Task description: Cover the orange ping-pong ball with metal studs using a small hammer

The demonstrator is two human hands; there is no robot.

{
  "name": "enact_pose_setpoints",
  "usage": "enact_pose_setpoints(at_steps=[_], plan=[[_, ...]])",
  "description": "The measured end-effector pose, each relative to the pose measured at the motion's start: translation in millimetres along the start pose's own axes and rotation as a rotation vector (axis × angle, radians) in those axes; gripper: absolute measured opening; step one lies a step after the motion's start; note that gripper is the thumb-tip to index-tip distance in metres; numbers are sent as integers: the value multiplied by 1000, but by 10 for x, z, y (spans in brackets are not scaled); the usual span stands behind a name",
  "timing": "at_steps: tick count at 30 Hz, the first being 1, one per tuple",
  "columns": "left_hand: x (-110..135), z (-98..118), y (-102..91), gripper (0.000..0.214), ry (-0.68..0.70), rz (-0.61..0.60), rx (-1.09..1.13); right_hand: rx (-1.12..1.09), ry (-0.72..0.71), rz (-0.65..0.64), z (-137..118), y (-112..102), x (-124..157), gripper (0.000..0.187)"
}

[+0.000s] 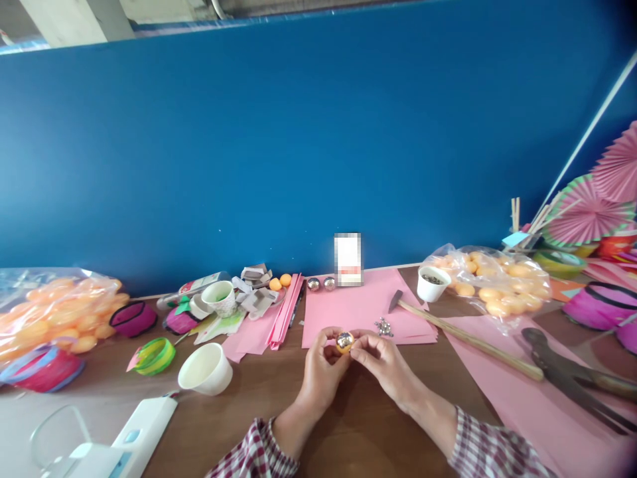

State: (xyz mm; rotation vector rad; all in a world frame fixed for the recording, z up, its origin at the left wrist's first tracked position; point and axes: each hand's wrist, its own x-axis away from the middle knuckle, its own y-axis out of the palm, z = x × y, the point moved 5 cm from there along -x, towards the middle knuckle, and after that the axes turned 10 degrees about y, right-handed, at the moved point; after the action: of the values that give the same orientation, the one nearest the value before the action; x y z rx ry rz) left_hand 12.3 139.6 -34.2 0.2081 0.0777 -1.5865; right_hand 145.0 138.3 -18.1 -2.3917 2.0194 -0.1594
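Holding a metallic-looking ball (344,342) over the table (269,385), just on the near side of the pink paper (348,312). Gripping from the left with the left hand (321,372), with thumb and fingers curled nearly closed about its side; meeting it from the right with the right hand (385,366), with fingertips drawn close together at its right edge, touching or almost. Cannot tell of any small piece pinched there. Being round, offers no long axis; lies right of the left palm and left of the right fingertips, within near reach of both. Looks mirror-bright, silvery on top with dark reflections, orange-gold round the rim. Resembles in sheen the silvery balls (313,284) by the blue wall (298,146). See also small silvery pieces (383,327), heaped just beyond the right hand
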Motion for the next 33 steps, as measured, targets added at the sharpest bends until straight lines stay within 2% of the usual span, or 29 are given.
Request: enact_pose_setpoints(at_steps=[33], plan=[[11,-19,-3,31,11,-16,-29,26,2,-13,-51,9,20,19]])
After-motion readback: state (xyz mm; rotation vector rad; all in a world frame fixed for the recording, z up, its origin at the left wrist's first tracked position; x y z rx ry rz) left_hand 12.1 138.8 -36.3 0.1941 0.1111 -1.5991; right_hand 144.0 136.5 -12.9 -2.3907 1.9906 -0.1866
